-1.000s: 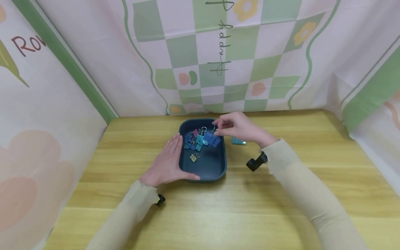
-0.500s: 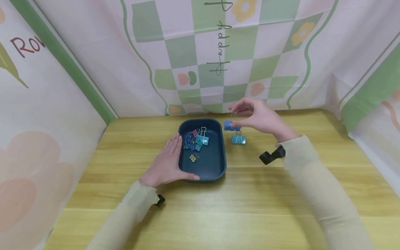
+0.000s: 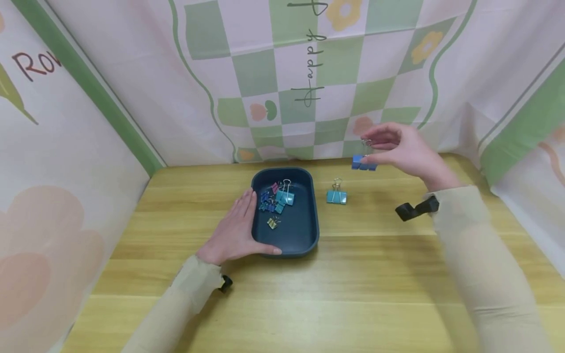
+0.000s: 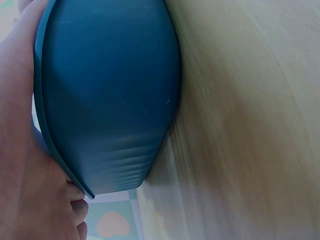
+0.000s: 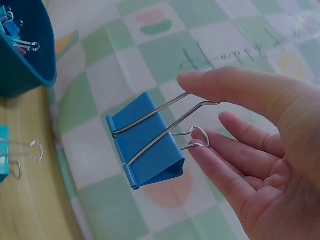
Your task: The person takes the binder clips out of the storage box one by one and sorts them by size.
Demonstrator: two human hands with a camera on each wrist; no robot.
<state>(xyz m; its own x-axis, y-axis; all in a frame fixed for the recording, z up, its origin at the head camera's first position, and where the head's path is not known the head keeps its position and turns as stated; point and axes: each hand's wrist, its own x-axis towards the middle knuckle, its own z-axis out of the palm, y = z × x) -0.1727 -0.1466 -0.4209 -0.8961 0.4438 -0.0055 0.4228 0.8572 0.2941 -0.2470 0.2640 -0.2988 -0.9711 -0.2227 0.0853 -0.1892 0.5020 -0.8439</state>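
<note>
My right hand (image 3: 403, 149) pinches a large blue binder clip (image 3: 364, 163) by its silver wire handles, up above the table's back right. In the right wrist view, thumb and fingers hold the handles of this blue clip (image 5: 147, 142), its body hanging free. My left hand (image 3: 236, 228) rests along the left rim of a dark blue tray (image 3: 316, 230), fingers straight, thumb at the front edge. Inside the tray lie a large teal binder clip (image 3: 285, 197) and several smaller clips, among them a yellow one (image 3: 272, 223) and a pink one (image 3: 275, 188).
Right of the tray, another large teal binder clip (image 3: 337, 197) lies on the wooden table (image 3: 282, 304). A patterned curtain (image 3: 300, 117) hangs at the table's back edge, behind the right hand.
My right hand has lifted the blue binder clip out of the tray and carried it right, past the teal clip on the table. My left hand has stayed on the tray.
</note>
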